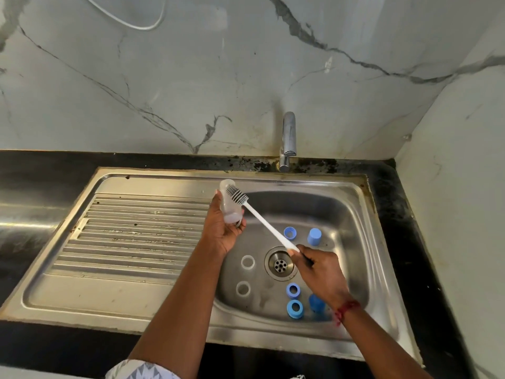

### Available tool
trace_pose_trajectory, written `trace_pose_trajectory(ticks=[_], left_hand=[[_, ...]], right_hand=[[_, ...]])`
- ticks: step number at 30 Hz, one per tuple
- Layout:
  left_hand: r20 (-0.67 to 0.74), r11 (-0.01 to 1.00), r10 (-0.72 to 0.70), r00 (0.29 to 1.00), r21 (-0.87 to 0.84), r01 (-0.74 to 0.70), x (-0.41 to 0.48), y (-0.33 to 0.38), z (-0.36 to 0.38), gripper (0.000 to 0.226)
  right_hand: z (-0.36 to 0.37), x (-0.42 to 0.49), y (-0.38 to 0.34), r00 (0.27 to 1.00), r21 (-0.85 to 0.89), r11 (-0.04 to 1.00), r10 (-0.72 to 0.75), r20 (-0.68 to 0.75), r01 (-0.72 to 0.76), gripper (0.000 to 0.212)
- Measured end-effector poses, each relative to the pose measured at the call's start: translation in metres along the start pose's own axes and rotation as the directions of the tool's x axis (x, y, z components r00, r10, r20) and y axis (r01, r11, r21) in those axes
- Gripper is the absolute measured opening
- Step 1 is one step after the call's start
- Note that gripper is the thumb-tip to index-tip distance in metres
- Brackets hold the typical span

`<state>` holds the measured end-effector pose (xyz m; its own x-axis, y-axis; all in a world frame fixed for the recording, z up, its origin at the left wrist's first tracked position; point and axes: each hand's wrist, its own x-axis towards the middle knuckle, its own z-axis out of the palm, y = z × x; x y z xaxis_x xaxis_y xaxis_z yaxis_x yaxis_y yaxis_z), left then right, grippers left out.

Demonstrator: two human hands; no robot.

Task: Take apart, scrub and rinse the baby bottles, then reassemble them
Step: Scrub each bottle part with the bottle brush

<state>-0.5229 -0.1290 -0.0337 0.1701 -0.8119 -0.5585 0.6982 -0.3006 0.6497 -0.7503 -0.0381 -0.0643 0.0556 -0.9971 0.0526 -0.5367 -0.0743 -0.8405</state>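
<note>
Well left of the drain (280, 264), the ribbed drainboard (136, 233) slopes toward the basin, a likely place for rinsed pieces. Up and left of the drain, the left grip (224, 233) curls its fingers round the lower end of a clear bottle (229, 206), holding it over the sink (164, 310) so drips fall inside. The brush (267, 225) slants from the bottle down toward the drain. Its bristle head lies against the bottle's upper part, and I cannot tell whether any bristles are inside. Just left of the drain, two clear rings (247, 262) lie flat. Behind the drain stands the tap (288, 140), with no water visible. Blue collars (293, 289) and caps (314, 236) sit beyond and before the drain, slightly right, all separate. So disassembly looks done and scrubbing is under way. Just right of the drain, the right grip (319, 272) is closed round the handle's end, probably held far back for reach.
</note>
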Motion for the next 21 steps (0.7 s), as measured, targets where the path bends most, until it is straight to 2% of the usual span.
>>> trace_pose_trajectory(ticks=[7, 10, 14, 17, 21], left_hand=[[0.029, 0.999, -0.002, 1.000, -0.048, 0.003, 0.002, 0.001, 0.012, 0.064], [0.053, 0.997, 0.023, 0.998, -0.079, -0.019, 0.001, 0.006, 0.015, 0.053], [0.070, 0.993, 0.002, 0.998, -0.119, 0.006, -0.001, 0.009, 0.012, 0.043], [0.066, 0.993, -0.050, 0.997, -0.099, 0.056, -0.001, 0.009, 0.008, 0.047], [0.057, 0.997, -0.046, 0.997, -0.056, 0.050, -0.006, -0.001, 0.010, 0.059]], right_hand=[[-0.006, 0.044, 0.011, 0.990, -0.074, 0.989, -0.131, -0.045, 0.128, 0.032], [-0.012, 0.048, 0.011, 0.979, -0.114, 0.974, -0.202, -0.032, 0.198, 0.033], [-0.016, 0.037, 0.023, 0.978, -0.081, 0.975, -0.207, 0.013, 0.208, 0.023], [-0.019, 0.031, 0.030, 0.977, -0.077, 0.974, -0.210, 0.033, 0.212, 0.020], [-0.016, 0.034, 0.020, 0.988, -0.038, 0.988, -0.151, -0.013, 0.151, 0.015]])
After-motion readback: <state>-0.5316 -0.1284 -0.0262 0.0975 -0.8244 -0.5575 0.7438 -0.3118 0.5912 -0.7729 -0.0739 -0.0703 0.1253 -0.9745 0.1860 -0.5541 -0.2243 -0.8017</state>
